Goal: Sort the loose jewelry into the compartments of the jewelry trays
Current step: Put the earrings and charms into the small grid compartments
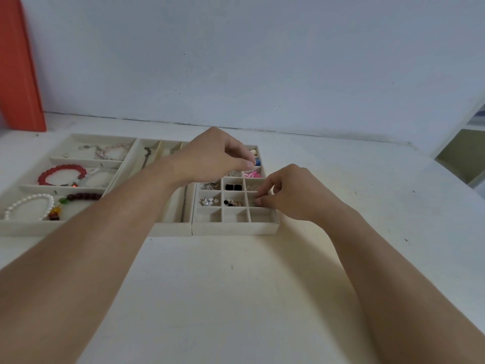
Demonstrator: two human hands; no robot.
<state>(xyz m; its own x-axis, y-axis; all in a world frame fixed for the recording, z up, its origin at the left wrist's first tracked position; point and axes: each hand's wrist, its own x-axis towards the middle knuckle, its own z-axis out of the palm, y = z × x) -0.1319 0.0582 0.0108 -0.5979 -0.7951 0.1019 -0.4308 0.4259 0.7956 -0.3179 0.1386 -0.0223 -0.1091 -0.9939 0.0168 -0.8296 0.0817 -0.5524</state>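
Observation:
Three cream jewelry trays sit side by side. The left tray (31, 227) holds a red bead bracelet (61, 174), a pearl bracelet (29, 204) and a dark bead bracelet (84, 197). The middle tray (172, 229) has long slots with chains. The right grid tray (236, 229) holds black studs (234, 187), white flower earrings (208, 201), a pink piece (252, 175) and a blue piece (258, 162). My left hand (215, 158) hovers over the grid's far right column, thumb and forefinger pinching something tiny. My right hand (288, 197) dips its pinched fingertips into a right-column compartment, on a small piece I can barely see.
The trays lie on a white table (236, 298) against a pale wall. An orange board (18, 74) leans at the far left. A white shelf unit (464, 153) stands at the right edge. The grid tray's nearest row of compartments shows nothing inside.

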